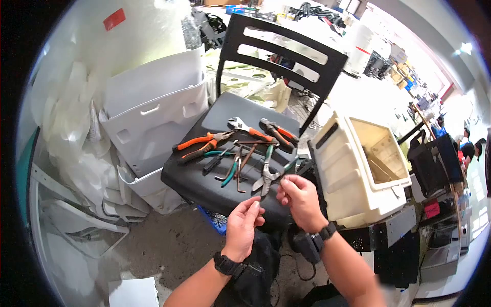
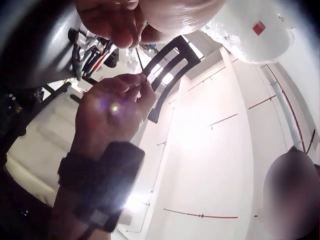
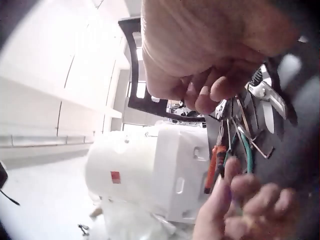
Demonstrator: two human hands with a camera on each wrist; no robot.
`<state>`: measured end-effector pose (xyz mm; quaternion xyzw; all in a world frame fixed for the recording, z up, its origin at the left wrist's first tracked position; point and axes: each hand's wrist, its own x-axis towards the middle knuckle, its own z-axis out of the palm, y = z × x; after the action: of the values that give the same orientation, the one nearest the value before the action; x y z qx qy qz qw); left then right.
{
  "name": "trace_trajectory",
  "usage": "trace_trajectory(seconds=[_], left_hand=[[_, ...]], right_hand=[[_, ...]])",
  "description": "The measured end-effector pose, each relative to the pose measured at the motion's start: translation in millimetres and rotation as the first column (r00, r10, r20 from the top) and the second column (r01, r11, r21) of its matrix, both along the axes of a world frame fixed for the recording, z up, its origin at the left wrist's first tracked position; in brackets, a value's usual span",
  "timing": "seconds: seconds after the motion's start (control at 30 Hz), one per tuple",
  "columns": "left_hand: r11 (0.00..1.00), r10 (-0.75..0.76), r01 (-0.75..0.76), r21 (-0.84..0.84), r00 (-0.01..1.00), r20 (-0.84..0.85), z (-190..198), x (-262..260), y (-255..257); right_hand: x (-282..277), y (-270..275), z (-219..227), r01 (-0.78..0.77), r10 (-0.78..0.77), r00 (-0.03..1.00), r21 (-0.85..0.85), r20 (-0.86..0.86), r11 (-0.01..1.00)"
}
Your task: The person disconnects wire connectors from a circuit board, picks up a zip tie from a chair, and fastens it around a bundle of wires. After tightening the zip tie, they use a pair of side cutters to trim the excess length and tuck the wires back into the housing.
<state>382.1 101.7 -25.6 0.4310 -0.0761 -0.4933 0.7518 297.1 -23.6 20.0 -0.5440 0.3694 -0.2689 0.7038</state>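
Note:
Between the two hands, in the left wrist view, runs a thin dark rod [image 2: 140, 61]. The left hand [image 1: 242, 229] pinches one end with thumb and fingers; the right hand [image 1: 303, 203] pinches the other. Both are over the front edge of a black chair seat [image 1: 179, 179]. Green-handled cutters [image 1: 267, 175] lie just beyond the fingers. Farther back on the seat are orange-and-black pliers [image 1: 202, 146], an adjustable wrench [image 1: 250, 130], red-and-black pliers [image 1: 280, 135] and several L-shaped metal keys [image 1: 239, 176]. In the head view the rod is too small to make out.
The chair's slatted backrest [image 1: 286, 51] rises behind the tools. White bins [image 1: 158, 123] stand at the left, a cream bin [image 1: 340, 169] at the right. A blue container [image 1: 215, 220] is under the seat. Two people are far off at the right edge.

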Motion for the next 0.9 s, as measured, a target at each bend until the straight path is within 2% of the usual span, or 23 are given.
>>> trace_trajectory(seconds=[0.1, 0.17, 0.3, 0.37, 0.4, 0.43, 0.47, 0.5, 0.53, 0.57, 0.63, 0.7, 0.77, 0.83, 0.9], left_hand=[[0.990, -0.140, 0.141, -0.016, 0.988, 0.068, 15, -17, -10], [0.981, -0.190, 0.192, -0.031, 0.979, 0.073, 24, -33, -14], [0.936, -0.338, 0.343, -0.074, 0.938, 0.080, 34, -69, -18], [0.890, -0.446, 0.451, -0.066, 0.891, 0.081, 41, -88, -19], [0.869, -0.482, 0.493, -0.048, 0.864, 0.149, 45, -98, -20], [0.847, -0.517, 0.529, -0.045, 0.841, 0.160, 49, -109, -20], [0.818, -0.558, 0.575, 0.002, 0.793, 0.244, 53, -119, -19], [0.787, -0.595, 0.615, 0.051, 0.735, 0.325, 57, -131, -18], [0.757, -0.625, 0.646, 0.097, 0.674, 0.394, 65, -144, -16], [0.730, -0.652, 0.675, 0.106, 0.642, 0.402, 69, -156, -14], [0.662, -0.686, 0.738, 0.131, 0.527, 0.501, 73, -183, -10], [0.604, -0.715, 0.780, 0.163, 0.439, 0.544, 79, -214, -5], [0.540, -0.748, 0.815, 0.209, 0.351, 0.563, 81, -245, 0], [0.504, -0.777, 0.818, 0.277, 0.290, 0.558, 80, -277, 1], [0.451, -0.795, 0.816, 0.361, 0.184, 0.578, 75, -306, -3]], right_hand=[[-42, 22, 2, 0.014, -0.055, 0.978, 0.200, 0.201, 0.980], [-69, 36, 5, 0.044, -0.117, 0.966, 0.300, 0.232, 0.953], [-126, 59, 11, 0.113, -0.220, 0.930, 0.341, 0.295, 0.933], [-156, 72, 19, 0.184, -0.214, 0.965, 0.190, 0.149, 0.964], [-172, 79, 26, 0.211, -0.218, 0.972, 0.089, 0.083, 0.973], [-188, 86, 27, 0.250, -0.258, 0.961, 0.089, 0.094, 0.964], [-204, 94, 27, 0.293, -0.303, 0.953, -0.264, 0.002, 0.919], [-220, 102, 28, 0.263, -0.378, 0.922, -0.583, -0.083, 0.769], [-237, 107, 32, 0.213, -0.407, 0.909, -0.742, -0.088, 0.636], [-254, 114, 34, 0.249, -0.444, 0.893, -0.738, -0.075, 0.627], [-286, 127, 37, 0.045, -0.561, 0.821, -0.968, -0.105, 0.248], [-316, 141, 36, 0.061, -0.605, 0.791, -0.973, -0.088, 0.221], [-347, 152, 22, -0.032, -0.583, 0.803, -0.986, -0.125, 0.166], [-370, 164, 16, 0.038, -0.633, 0.769, -0.982, -0.090, 0.185], [-391, 175, 3, 0.107, -0.708, 0.701, -0.968, -0.088, 0.226]])
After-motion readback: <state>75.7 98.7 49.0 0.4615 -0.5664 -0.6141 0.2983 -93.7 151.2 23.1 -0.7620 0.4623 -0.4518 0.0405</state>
